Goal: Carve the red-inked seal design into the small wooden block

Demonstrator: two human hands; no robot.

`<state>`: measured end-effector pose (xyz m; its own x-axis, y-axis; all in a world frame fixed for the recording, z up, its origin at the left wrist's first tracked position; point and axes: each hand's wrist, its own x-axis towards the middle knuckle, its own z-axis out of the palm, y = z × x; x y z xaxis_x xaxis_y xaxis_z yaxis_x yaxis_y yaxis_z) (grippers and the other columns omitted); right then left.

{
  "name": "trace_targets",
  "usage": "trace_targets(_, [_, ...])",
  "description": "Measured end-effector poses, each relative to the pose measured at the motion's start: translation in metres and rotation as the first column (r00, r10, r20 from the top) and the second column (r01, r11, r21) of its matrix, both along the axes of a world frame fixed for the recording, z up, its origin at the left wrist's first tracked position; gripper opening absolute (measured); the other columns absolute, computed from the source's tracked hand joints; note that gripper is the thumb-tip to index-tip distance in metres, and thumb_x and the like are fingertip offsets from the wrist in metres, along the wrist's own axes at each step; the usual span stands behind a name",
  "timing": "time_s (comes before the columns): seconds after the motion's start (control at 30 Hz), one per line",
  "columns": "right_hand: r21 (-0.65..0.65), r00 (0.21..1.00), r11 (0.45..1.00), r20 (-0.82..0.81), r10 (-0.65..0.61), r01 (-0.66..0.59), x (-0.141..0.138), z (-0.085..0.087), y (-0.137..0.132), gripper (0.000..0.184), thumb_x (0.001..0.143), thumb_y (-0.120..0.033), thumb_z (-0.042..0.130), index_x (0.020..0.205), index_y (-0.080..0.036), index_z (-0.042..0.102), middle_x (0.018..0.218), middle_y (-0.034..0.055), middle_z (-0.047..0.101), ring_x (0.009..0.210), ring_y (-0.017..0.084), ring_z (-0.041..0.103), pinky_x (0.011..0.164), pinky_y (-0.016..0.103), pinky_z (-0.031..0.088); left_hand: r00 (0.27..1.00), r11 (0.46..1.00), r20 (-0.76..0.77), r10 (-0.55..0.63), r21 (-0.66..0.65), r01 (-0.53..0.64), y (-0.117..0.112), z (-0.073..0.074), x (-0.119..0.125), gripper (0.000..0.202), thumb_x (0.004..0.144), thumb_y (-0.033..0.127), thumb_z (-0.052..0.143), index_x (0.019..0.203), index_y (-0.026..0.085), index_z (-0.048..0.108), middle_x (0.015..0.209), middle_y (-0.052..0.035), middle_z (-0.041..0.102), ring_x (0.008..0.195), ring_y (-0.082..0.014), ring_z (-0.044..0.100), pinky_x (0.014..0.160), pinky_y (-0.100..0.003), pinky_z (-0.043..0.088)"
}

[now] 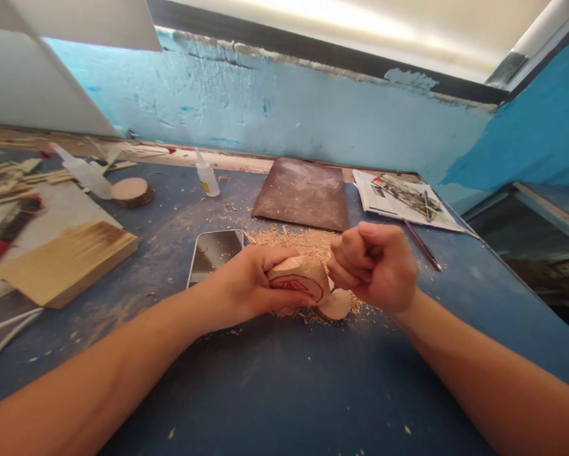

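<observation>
No legible text or labels

I am looking at a rough, pale blue plastered wall [284,107] running behind a dusty dark blue worktable [284,392], with bright daylight glaring along a white ledge [360,25] above.

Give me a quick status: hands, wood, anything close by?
Left hand grips marked wood piece. Right hand fisted against it. Phone beside left hand, shavings behind.

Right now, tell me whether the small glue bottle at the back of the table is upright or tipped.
Upright. The small glue bottle stands on its base on the blue table, its nozzle pointing up.
</observation>
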<state>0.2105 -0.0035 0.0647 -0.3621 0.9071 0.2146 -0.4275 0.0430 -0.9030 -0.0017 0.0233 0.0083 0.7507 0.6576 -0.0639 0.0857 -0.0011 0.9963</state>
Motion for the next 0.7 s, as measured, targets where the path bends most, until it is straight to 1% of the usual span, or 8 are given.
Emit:
trace_targets(0.1, [-0.008,0.999,0.999,0.009,-0.035,0.035,0.002,0.000,0.000,0.052,0.092,-0.038,0.053,0.049,-0.020,0.029,0.047,-0.0061,0.020,0.039,0.007,0.018,0.039,0.023,0.021,0.999,0.999,0.025,-0.023,-0.024,0.024,0.000,-0.001,0.000,0.023,0.084,0.027,0.084,0.102,0.015,0.075,0.089,-0.0022,0.077,0.074,-0.0141,0.068,0.065,-0.021,0.052])
trace_targets(0.17, [0.005,0.997,0.997,-0.013,-0.073,0.074,0.002,0.000,-0.001,0.052,0.092,-0.038,0.052,0.049,-0.020,0.028,0.047,-0.0058,0.021,0.040,0.007,0.016,0.040,0.023,0.020,1.000,1.000,0.015,-0.022,-0.002,0.022,0.001,-0.002,-0.001,0.023,0.083,0.027,0.085,0.100,0.015,0.075,0.088,-0.0018,0.076,0.074,-0.0133,0.067,0.065,-0.020,0.051])
trace_targets(0.2, [0.021,0.999,0.999,-0.017,-0.032,0.033,0.002,0.000,0.000,0.053,0.092,-0.040,0.052,0.049,-0.020,0.029,0.047,-0.0061,0.021,0.039,0.007,0.016,0.038,0.023,0.018,1.000,1.000,0.009,-0.017,0.010,0.017,0.001,-0.002,-0.001,0.021,0.083,0.026,0.085,0.098,0.014,0.074,0.086,-0.0013,0.076,0.073,-0.0127,0.067,0.064,-0.019,0.050])
trace_targets(0.27, [-0.009,0.999,0.999,0.016,0.046,-0.046,0.002,-0.001,0.000,0.054,0.093,-0.042,0.051,0.049,-0.021,0.029,0.046,-0.0064,0.020,0.037,0.007,0.017,0.037,0.023,0.018,1.000,1.000,0.003,-0.020,0.004,0.020,0.001,-0.002,-0.001,0.021,0.084,0.025,0.084,0.098,0.014,0.074,0.086,-0.0017,0.076,0.075,-0.0131,0.067,0.066,-0.019,0.050])
trace_targets(0.4, [-0.026,0.998,0.998,-0.026,-0.050,0.050,0.002,-0.003,0.000,0.050,0.092,-0.037,0.050,0.050,-0.020,0.028,0.047,-0.0059,0.021,0.040,0.008,0.018,0.041,0.024,0.021,0.999,0.999,0.008,-0.045,-0.020,0.045,0.001,0.000,0.000,0.023,0.084,0.024,0.084,0.103,0.015,0.074,0.091,-0.0019,0.078,0.077,-0.0132,0.068,0.067,-0.020,0.051])
trace_targets(0.43, [-0.011,0.999,1.000,-0.033,-0.025,0.025,0.002,-0.006,0.000,0.051,0.091,-0.038,0.052,0.050,-0.020,0.028,0.047,-0.0062,0.022,0.039,0.007,0.018,0.040,0.023,0.019,0.999,0.999,0.006,-0.040,-0.007,0.040,0.001,0.000,0.000,0.021,0.084,0.024,0.084,0.100,0.015,0.074,0.087,-0.0002,0.077,0.074,-0.0118,0.066,0.065,-0.019,0.050])
trace_targets(0.57, [-0.045,0.999,0.998,-0.015,0.045,-0.045,0.000,-0.022,0.003,0.054,0.096,-0.042,0.049,0.050,-0.021,0.030,0.046,-0.0069,0.022,0.038,0.007,0.018,0.038,0.023,0.018,1.000,1.000,-0.006,-0.011,0.008,0.011,0.003,0.003,0.001,0.018,0.084,0.023,0.084,0.094,0.015,0.071,0.079,0.0030,0.072,0.069,-0.0096,0.062,0.060,-0.017,0.047])
trace_targets(0.7, [-0.056,0.999,0.997,0.010,0.054,-0.053,0.002,-0.028,0.005,0.056,0.100,-0.048,0.045,0.052,-0.021,0.036,0.046,-0.0063,0.024,0.039,0.008,0.023,0.040,0.025,0.021,0.992,0.992,-0.049,0.115,0.051,-0.112,0.006,0.003,0.000,0.036,0.079,0.031,0.088,0.103,0.016,0.066,0.089,0.0014,0.073,0.078,-0.0135,0.066,0.068,-0.021,0.054])
